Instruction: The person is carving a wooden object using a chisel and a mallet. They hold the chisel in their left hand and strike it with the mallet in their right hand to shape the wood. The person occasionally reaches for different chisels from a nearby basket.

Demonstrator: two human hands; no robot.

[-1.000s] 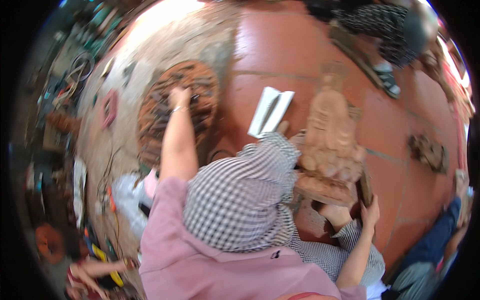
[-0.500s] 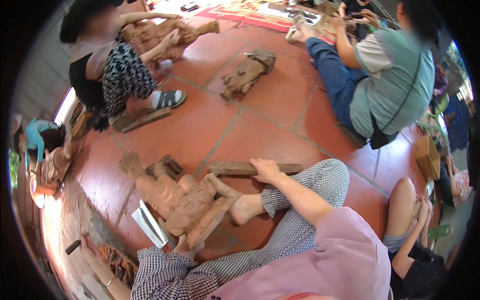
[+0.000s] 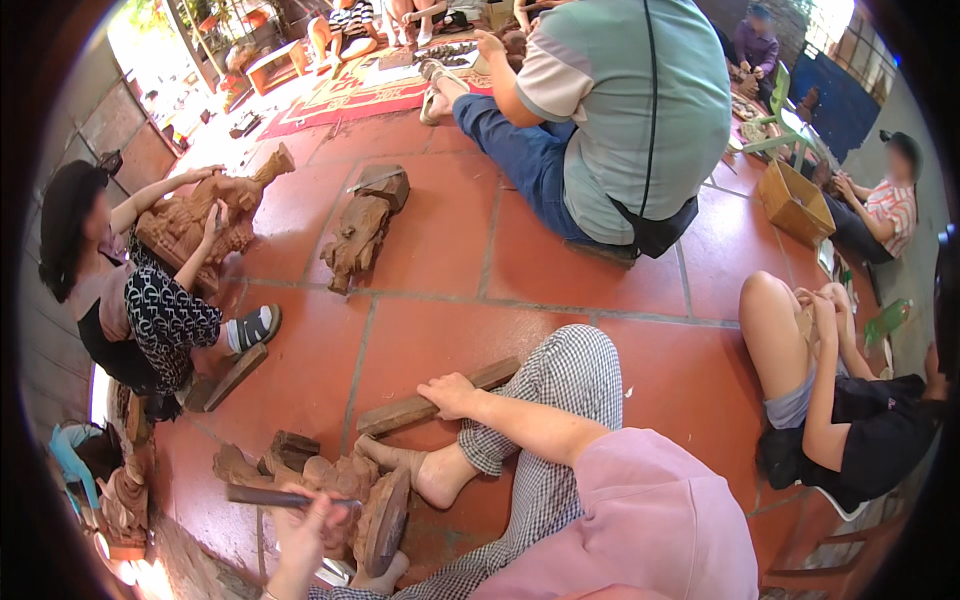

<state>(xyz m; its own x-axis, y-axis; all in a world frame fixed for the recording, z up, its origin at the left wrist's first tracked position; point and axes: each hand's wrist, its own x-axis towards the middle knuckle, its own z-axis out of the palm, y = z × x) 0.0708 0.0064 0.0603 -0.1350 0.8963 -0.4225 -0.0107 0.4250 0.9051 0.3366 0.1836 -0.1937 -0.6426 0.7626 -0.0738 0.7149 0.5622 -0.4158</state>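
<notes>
In my left hand (image 3: 300, 525), at the lower left, is a dark rod-shaped tool handle (image 3: 258, 496), pointing left; its working end is hard to make out. The fingers close around it above a reddish-brown wood carving (image 3: 340, 480) with rounded relief shapes. This carving lies on the floor between my legs, its flat base edge near my bare foot (image 3: 445, 478). My right hand (image 3: 450, 395) rests over a wooden bar (image 3: 395, 415) on the floor, fingers bent over its edge. A small dark wood block (image 3: 290, 450) sits behind the carving.
Another carved wood piece (image 3: 362, 230) lies on the tiled floor ahead. A person at the left handles a carving (image 3: 205, 225); one in a grey-green shirt (image 3: 640, 110) sits ahead. At the right are a seated person in black (image 3: 860, 430) and a wooden box (image 3: 795, 205).
My left hand has come from the far left to over the carving with the dark tool. My view has turned to the right. The right hand stays on the wooden bar.
</notes>
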